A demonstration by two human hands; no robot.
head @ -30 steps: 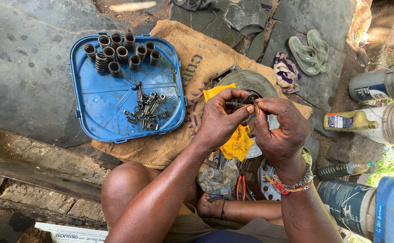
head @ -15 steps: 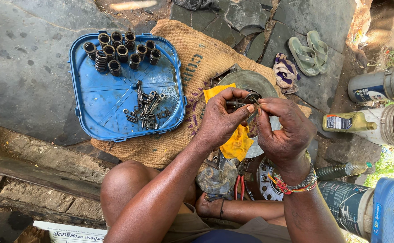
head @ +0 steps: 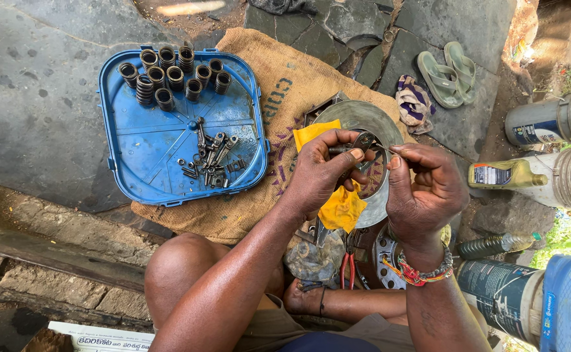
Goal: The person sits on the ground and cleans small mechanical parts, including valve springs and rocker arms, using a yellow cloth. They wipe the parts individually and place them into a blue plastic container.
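Small dark metal part [head: 357, 145] — just right of frame centre, pinched between both hands above a round grey metal disc [head: 364, 117] and a yellow cloth [head: 341, 205]. Held off the ground, with the disc's rim showing behind and the cloth hanging below the left palm.

Left hand [head: 321, 173]: closed around the part, thumb pressed across its top, fingers curled underneath; also clutching the yellow cloth against the palm. Right hand [head: 422, 192]: fingers bent inward, thumb and forefinger tips brought together at the part's right end — touching or gripping something thin there, too small to tell exactly. Beaded bracelet [head: 419, 272] around the right wrist.

Upper left of the frame: blue plastic tray [head: 126, 146] on burlap sacking [head: 279, 78], well apart from the hands. Coil springs [head: 168, 75] standing in rows along the tray's top edge; a heap of small metal pieces [head: 210, 160] near its centre.

Top right: pair of green sandals [head: 448, 68]. Right edge: oil bottle [head: 504, 175] lying on its side. Below the hands: red-handled pliers [head: 346, 268].
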